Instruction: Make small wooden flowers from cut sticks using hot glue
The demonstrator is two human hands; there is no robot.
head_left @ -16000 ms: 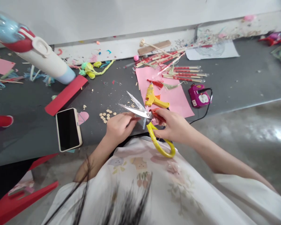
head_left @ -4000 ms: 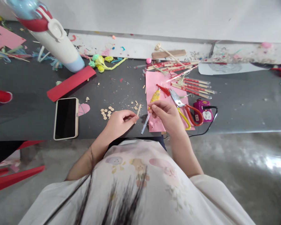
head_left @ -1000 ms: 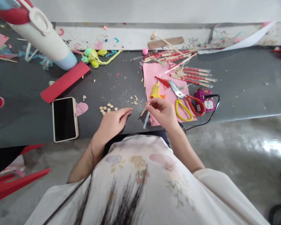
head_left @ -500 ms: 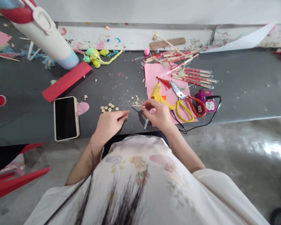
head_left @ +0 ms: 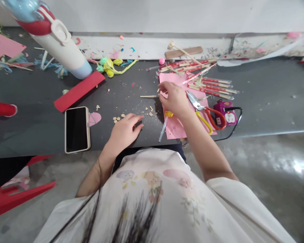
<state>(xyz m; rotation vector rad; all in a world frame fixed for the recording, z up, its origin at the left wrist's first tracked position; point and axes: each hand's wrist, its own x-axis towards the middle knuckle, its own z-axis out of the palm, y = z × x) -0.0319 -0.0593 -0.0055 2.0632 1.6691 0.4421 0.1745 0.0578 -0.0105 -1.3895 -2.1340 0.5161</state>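
My right hand (head_left: 174, 99) is over the pink paper (head_left: 173, 130), its thumb and index finger apart. A thin wooden stick (head_left: 148, 97) lies on the dark table, its right end close to my thumb. Under that wrist, a yellow hot glue gun (head_left: 169, 114) is mostly hidden, with a clear glue stick (head_left: 163, 129) poking out. My left hand (head_left: 126, 130) rests near the table's front edge with fingers spread and nothing in them. Small flower-shaped wooden slices (head_left: 118, 118) lie beside it, partly covered. Short cut stick pieces (head_left: 151, 111) lie between my hands.
Scissors (head_left: 199, 106) with red and yellow handles lie right of my right hand, near a purple box (head_left: 225, 113) with a black cable. Wrapped sticks (head_left: 212, 86) lie behind. To the left are a phone (head_left: 77, 130), a red paper strip (head_left: 79, 91) and a tall bottle (head_left: 66, 50).
My right hand has moved away from me with the wooden stick, and its fingers have parted from it. My left hand's fingers have spread. The camera view has shifted slightly.
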